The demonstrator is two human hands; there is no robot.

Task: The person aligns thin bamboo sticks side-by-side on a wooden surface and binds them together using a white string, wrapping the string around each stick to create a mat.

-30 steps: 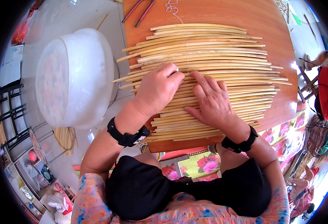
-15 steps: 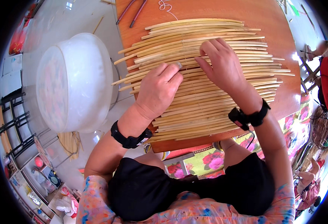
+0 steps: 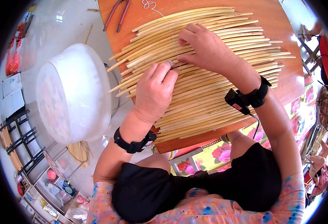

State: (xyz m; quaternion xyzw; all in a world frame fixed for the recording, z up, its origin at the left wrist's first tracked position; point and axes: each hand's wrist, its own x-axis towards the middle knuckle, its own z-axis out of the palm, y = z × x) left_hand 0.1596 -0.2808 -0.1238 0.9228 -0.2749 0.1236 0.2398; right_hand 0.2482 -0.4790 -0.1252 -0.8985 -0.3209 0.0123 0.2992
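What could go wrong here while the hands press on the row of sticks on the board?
The sticks lie loose side by side; pressure from the left hand or right hand might push some out of line. Their left ends overhang the wooden board, so some may slide off. Thin ends could prick fingers.

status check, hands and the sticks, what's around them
Left hand palm down on the pale sticks, fingertips pressing. Right hand flat on the sticks further up. Sticks lie side by side on the wooden board. Pliers beyond, apart.
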